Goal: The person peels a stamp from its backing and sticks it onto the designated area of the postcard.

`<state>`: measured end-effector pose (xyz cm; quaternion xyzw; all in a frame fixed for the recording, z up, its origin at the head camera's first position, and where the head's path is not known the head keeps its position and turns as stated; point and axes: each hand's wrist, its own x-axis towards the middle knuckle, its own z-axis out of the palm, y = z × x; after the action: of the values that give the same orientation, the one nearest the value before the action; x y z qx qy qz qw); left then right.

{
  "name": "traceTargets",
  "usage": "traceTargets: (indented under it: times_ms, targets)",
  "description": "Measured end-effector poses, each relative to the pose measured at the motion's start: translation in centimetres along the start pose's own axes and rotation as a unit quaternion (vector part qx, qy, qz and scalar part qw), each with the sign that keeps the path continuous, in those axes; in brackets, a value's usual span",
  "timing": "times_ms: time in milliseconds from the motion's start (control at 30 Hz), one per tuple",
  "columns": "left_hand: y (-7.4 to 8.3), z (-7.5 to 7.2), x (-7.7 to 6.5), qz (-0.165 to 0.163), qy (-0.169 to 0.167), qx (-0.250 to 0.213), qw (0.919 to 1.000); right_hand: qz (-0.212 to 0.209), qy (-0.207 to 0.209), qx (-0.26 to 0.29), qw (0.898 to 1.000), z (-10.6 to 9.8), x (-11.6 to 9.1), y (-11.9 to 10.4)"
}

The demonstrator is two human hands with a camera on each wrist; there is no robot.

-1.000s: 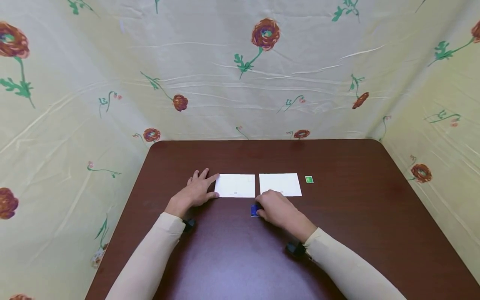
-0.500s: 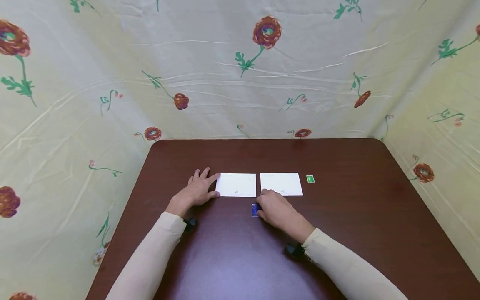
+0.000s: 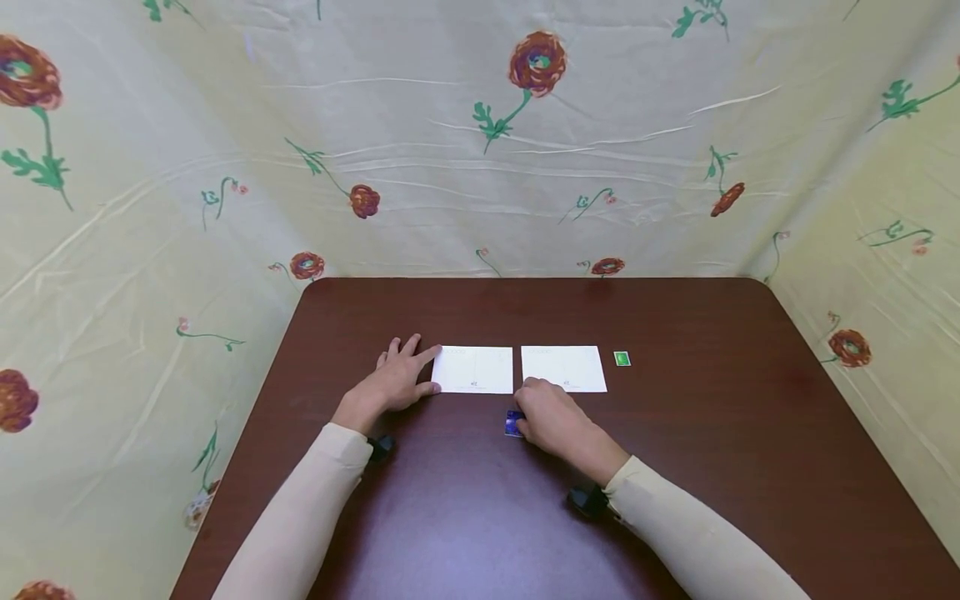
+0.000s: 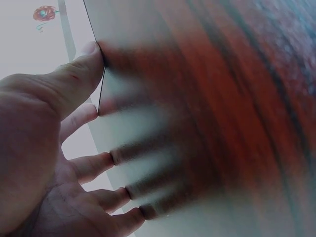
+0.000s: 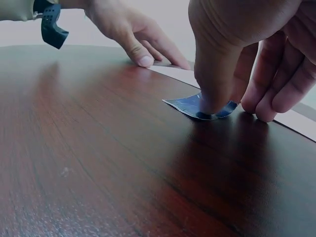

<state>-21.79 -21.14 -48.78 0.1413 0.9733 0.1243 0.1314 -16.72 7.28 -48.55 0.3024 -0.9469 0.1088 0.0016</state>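
My left hand lies with fingers spread at the left edge of a white postcard; its thumb and index fingertip touch that edge. In the left wrist view the fingertips meet the glossy tabletop. Just in front of a second white postcard, my right hand pinches a small blue stamp between thumb and finger. The right wrist view shows this stamp bowed, its scalloped near edge at or just above the wood, partly hidden by the thumb. The other right fingers are curled, near the postcard's edge.
A green stamp with a white border lies right of the second postcard. Both postcards lie side by side with a narrow gap on the dark brown table. Flower-patterned cloth hangs around the back and sides.
The blue stamp has turned slightly and bends a little more under my right fingers. My left hand holds still at the postcard. The head view has shifted slightly.
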Motion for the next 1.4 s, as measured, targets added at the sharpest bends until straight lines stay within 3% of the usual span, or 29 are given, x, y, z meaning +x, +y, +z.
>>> traceTargets:
  times_ms: [533, 767, 1100, 1400]
  targets:
    - [-0.2, 0.1, 0.1, -0.002, -0.005, -0.007, 1.0, -0.002, 0.018, 0.01, 1.0, -0.1, 0.1, 0.1]
    - [-0.2, 0.1, 0.1, -0.001, -0.002, -0.007, 1.0, -0.014, 0.024, -0.007, 1.0, -1.1, 0.3, 0.1]
    - [-0.2, 0.2, 0.0, -0.003, -0.005, -0.009, 0.9999, -0.003, -0.008, -0.011, 1.0, -2.4, 0.7, 0.0]
    - [-0.2, 0.2, 0.1, -0.004, -0.005, -0.009, 0.9999, -0.019, 0.002, -0.02, 1.0, -3.1, 0.9, 0.1]
